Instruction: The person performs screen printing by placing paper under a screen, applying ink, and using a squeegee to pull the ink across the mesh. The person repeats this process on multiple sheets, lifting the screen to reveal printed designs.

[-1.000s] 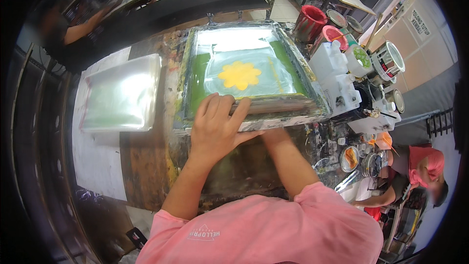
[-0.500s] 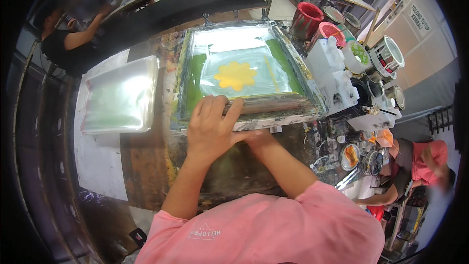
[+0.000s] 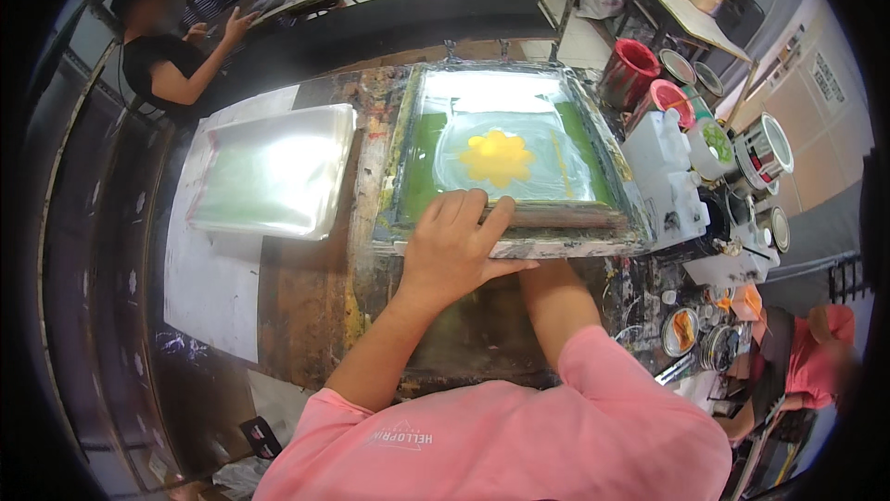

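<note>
Bench (image 3: 306, 316) comes first, paint-crusted and brown, and on it sits your landmark, the printing screen (image 3: 505, 153), green mesh with a yellow flower shape at its middle. Left of the screen lies a pale plastic-wrapped tray (image 3: 269, 172) on white paper. Right of the screen you have a white jug (image 3: 663, 163) and a crowd of ink pots, the red one (image 3: 630, 70) nearest its far corner. Along the near edge of the screen rests the squeegee (image 3: 565, 216), its long wooden handle lying flat across the frame.

Your left hand (image 3: 454, 246) is on that handle's left end, fingers pressed together over the top and curled down, thumb out toward you. Your right hand runs under the screen's near rim and is hidden; whether it is spread or gripping I cannot tell.

To do this stroke well, I'd say: keep the blade level across the whole width, lean even weight at both ends, and hold one steady angle so the ink lies evenly.
</note>
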The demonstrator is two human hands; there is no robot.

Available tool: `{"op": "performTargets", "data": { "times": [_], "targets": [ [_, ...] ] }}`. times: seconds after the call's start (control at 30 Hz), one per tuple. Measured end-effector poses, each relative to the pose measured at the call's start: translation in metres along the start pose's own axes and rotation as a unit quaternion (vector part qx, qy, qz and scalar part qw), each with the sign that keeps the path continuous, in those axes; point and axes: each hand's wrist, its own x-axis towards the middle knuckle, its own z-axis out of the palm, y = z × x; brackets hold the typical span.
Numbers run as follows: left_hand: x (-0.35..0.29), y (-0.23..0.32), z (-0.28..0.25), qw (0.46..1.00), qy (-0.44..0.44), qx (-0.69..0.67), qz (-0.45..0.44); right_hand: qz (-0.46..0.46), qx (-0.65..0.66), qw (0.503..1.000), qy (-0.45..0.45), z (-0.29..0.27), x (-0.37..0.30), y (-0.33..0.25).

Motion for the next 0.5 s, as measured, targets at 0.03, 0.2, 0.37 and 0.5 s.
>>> {"op": "performTargets", "data": {
  "times": [0.03, 0.2, 0.37, 0.5],
  "targets": [
    [-0.001, 0.0, -0.001, 1.0, -0.004, 0.01, 0.003, 0.022, 0.013, 1.0, -0.016, 0.0, -0.011, 0.015],
    [-0.005, -0.004, 0.002, 1.0, 0.012, -0.002, 0.013, 0.097, 0.084, 0.988, -0.088, -0.008, -0.071, 0.019],
    [-0.002, 0.002, -0.003, 1.0, 0.011, -0.01, 0.007, -0.115, -0.076, 0.975, 0.175, 0.033, -0.088, -0.096],
    [0.002, 0.0, -0.008, 1.0, 0.02, 0.0, 0.007, -0.134, -0.164, 0.972, 0.102, 0.038, -0.027, -0.097]
  ]
}}
